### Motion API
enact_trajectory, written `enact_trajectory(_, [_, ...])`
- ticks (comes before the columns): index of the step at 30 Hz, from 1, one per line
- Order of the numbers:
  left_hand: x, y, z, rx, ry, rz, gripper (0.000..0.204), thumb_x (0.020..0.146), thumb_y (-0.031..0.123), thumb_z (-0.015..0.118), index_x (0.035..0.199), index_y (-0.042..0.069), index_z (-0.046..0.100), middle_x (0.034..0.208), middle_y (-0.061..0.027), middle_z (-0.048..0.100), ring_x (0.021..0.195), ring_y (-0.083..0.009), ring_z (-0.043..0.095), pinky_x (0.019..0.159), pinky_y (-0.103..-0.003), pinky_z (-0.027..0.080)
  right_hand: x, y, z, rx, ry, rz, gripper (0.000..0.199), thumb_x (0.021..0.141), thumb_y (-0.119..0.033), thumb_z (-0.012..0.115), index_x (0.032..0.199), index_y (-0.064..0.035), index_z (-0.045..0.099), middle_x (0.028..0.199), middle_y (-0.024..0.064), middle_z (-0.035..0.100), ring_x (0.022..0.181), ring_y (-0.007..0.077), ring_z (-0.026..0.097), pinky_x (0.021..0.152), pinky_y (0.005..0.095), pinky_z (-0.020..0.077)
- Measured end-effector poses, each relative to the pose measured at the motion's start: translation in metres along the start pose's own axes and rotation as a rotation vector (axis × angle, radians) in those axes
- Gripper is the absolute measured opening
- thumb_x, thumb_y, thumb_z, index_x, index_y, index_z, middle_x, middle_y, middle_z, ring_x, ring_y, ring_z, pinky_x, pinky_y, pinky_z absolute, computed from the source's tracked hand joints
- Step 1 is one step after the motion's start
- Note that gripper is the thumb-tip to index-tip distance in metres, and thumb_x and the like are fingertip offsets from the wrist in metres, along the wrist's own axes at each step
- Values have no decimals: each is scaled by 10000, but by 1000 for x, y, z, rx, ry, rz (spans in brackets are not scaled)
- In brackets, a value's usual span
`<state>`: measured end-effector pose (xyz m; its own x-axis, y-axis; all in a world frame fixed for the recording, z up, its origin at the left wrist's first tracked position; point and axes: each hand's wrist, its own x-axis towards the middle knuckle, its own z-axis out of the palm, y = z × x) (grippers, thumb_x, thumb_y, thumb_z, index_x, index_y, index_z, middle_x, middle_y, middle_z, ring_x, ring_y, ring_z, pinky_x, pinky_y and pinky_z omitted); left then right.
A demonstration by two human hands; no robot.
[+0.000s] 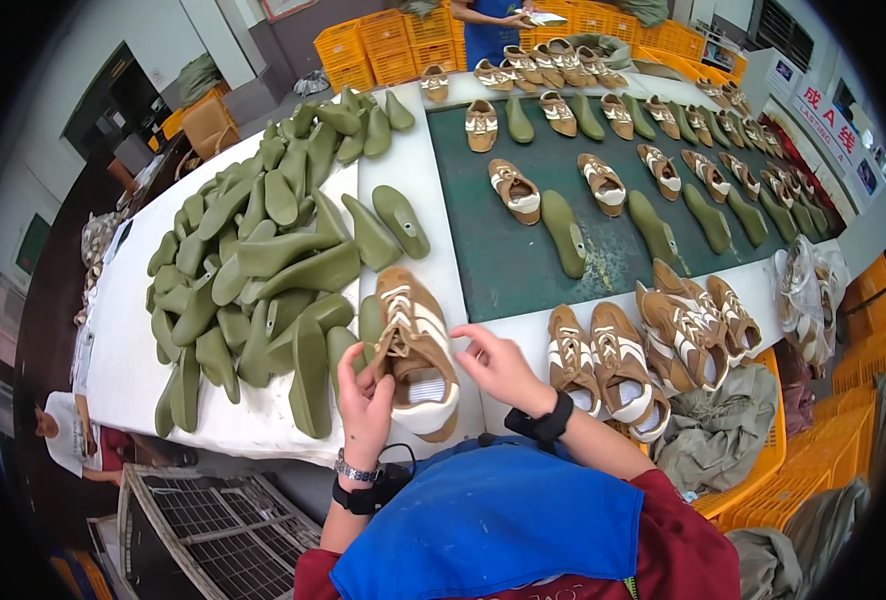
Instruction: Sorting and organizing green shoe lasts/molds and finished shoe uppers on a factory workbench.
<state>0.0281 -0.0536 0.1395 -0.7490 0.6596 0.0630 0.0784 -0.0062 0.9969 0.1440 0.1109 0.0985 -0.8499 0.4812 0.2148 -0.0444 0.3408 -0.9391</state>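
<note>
A brown sneaker (418, 310) with white stripes and laces stands in front of me at the table's near edge, its toe pointing away. My left hand (366, 408) pinches the left side of its collar between thumb and fingers. Just off the shoe's right side is my right hand (508, 372), thumb and forefinger apart, with nothing in it. Inside the sneaker a striped insole (425, 386) shows. Left of the shoe lies a big heap of green shoe lasts (293, 265), a few of them close to my left fingers.
A green conveyor belt (508, 285) carries rows of sneakers and lasts beyond the white table (123, 330). Several more brown sneakers (618, 365) stand to my right, above orange crates (763, 490) and grey-green cloth (718, 430). A wire-mesh rack (228, 515) sits low left. A person in blue (485, 35) works at the far side.
</note>
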Motion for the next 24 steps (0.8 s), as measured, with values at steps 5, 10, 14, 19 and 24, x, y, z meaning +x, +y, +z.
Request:
enact_trajectory(5, [24, -31, -30, 2, 83, -24, 473, 833, -37, 478, 1266, 15, 295, 995, -160, 606, 875, -150, 575, 753, -246, 460, 19, 43, 49, -522, -482, 169, 468, 841, -380, 526, 1257, -189, 432, 799, 189, 633, 731, 379, 610, 630, 483, 473])
enact_trajectory(10, [33, -39, -50, 57, 141, -48, 479, 822, -42, 465, 1263, 8, 284, 1070, -171, 572, 940, -172, 557, 816, -268, 444, 21, 54, 86, -584, -582, 162, 351, 826, -388, 508, 1089, -156, 508, 746, 166, 630, 694, 363, 608, 611, 466, 469])
enact_trajectory(14, [39, -48, -53, 66, 126, -79, 474, 820, -40, 472, 1255, -3, 288, 1125, -186, 554, 1010, -196, 548, 864, -282, 430, 28, 64, 71, -635, -439, 168, 271, 809, -294, 508, 1027, -134, 526, 717, 168, 629, 677, 356, 617, 591, 464, 474])
enact_trajectory(19, [38, -55, -43, 10, 130, -35, 468, 801, -40, 492, 1239, 15, 338, 1009, -132, 592, 889, -144, 555, 787, -251, 441, 57, 97, 32, -845, -163, 180, 249, 789, -207, 507, 1028, -139, 523, 677, 131, 630, 638, 314, 630, 541, 443, 476])
enact_trajectory(24, [36, -55, -33, 48, 2, -85, 436, 811, -45, 492, 1220, 7, 348, 1079, -148, 559, 950, -162, 547, 816, -255, 435, 96, 127, -5, -872, 13, 235, 332, 841, -280, 494, 1150, -159, 485, 689, 132, 629, 644, 316, 624, 565, 442, 481])
